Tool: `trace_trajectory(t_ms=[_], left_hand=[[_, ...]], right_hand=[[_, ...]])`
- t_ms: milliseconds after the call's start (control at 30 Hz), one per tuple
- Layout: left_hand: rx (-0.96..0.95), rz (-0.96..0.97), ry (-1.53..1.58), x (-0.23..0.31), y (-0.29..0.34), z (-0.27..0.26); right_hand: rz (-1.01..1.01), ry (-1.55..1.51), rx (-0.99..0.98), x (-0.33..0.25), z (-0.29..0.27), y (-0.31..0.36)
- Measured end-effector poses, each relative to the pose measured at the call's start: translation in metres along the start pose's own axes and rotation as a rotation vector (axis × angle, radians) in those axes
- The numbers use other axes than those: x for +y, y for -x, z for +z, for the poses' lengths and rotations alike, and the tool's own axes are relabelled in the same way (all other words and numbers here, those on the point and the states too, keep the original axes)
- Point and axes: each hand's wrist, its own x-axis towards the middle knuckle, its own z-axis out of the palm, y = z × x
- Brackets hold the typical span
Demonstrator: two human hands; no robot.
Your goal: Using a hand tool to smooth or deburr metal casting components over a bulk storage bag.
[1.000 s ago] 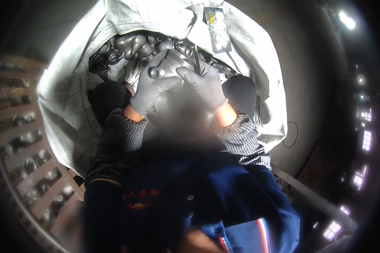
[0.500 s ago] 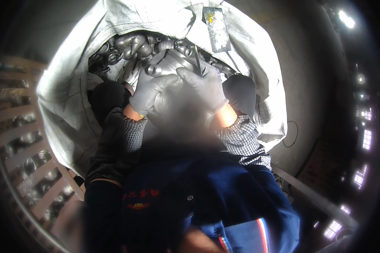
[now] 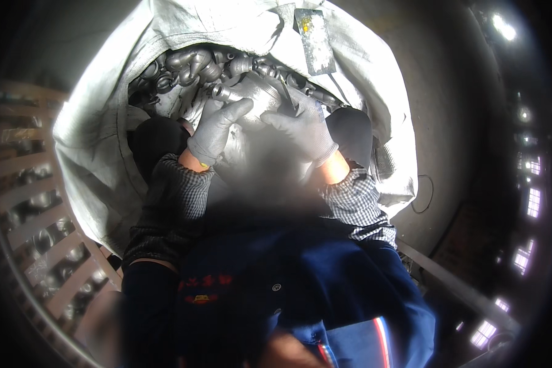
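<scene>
Pers. works w/ both hands in grey gloves over a big white woven bag (image 3: pixel 92 116), top open, rim folded outward. The metal fitting (image 3: pixel 262 97), grey w/ a shiny curved body & a short round stub pointing L, is up btwn the two hands, over the bag's mouth, in front of the pile. L hand (image 3: pixel 213 132) grips it from the L, near the stub: thumb laid against the near side, other fingers mostly hidden under/behind, so the pinch is only partly visible. R hand (image 3: pixel 303 130) is at the R side of it, thumb reaching in to the near edge; a slim dark strip (image 3: pixel 286 98) runs btwn R hand & fitting, kind unclear, & can't tell if the fingers close on strip, fitting or both. Beyond, a pile of grey metal parts (image 3: pixel 193 64), rounded & tubular, lies along the bag's far inner side. A worn rectangular plate (image 3: pixel 316 46) w/ yellow spot leans on the far R rim. Dark-clad knees (image 3: pixel 159 144) show either side of the hands; checked sleeves (image 3: pixel 187 190) cover the forearms, navy jacket (image 3: pixel 343 264) below. Far L, a slatted crate (image 3: pixel 30 199) w/ shiny parts inside, details blurred.
</scene>
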Motion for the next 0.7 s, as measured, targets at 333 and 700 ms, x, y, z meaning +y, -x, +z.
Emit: trace_trajectory(t_ms=[333,700], left_hand=[[0.022,0.036,-0.174,0.003,-0.001,0.004],[0.039,-0.015,0.120,-0.003,0.003,-0.008]], right_hand=[[-0.098,-0.068,0.105,0.005,0.015,0.000],[0.063,-0.133,-0.022,-0.002,0.004,0.004]])
